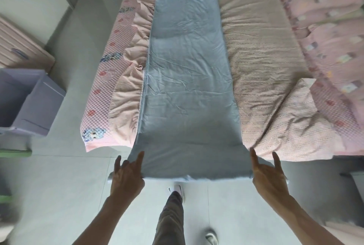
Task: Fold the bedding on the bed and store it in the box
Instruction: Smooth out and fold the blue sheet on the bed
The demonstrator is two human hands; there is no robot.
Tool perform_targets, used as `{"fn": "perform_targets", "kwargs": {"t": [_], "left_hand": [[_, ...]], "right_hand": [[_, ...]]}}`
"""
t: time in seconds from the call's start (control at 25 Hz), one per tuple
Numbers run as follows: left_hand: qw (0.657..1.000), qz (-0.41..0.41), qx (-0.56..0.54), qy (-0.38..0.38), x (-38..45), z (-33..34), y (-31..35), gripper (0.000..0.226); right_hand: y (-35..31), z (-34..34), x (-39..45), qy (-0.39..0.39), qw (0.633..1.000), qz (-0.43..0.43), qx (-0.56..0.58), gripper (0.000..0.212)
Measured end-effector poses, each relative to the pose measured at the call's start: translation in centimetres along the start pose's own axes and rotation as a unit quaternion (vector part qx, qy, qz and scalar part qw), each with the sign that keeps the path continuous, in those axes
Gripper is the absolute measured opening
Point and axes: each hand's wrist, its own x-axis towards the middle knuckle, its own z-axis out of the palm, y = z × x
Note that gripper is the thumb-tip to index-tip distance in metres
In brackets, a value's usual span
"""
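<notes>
Left hand (127, 174): grips the near left corner of the blue quilt (187, 79), fingers over its edge. Right hand (267, 175): grips the near right corner, thumb on top. Quilt: folded into a long strip, lying lengthwise on the bed (262, 67), near end lifted past the foot. Box (29, 99): lavender, open, on the floor left of the bed.

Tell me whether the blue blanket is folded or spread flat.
Folded lengthwise: the blue blanket lies as a long narrow strip down the bed, layered edges showing along its left side.
</notes>
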Motion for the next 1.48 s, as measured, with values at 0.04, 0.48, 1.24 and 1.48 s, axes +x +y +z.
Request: {"fn": "perform_targets", "kwargs": {"t": [0.04,0.48,1.24,1.48], "left_hand": [[1.000,-0.002,-0.003,0.014,2.7,-0.9,-0.6,0.092],[0.998,-0.025,0.008,-0.064,33.0,1.9,-6.5,0.066],[0.943,-0.200,-0.101,-0.244,51.0,19.0,-13.7,0.034],[0.993,0.038,-0.093,-0.057,43.8,20.5,1.3,0.064]], "right_hand": [[0.2,-0.9,2.5,-0.017,0.999,0.012,-0.025,0.094],[-0.2,-7.3,32.3,-0.031,0.995,0.096,0.007,0.068],[2.8,13.0,53.6,0.085,0.994,0.060,0.032,0.028],[-11.6,12.9,47.4,0.117,0.973,-0.021,0.199,0.053]]}}
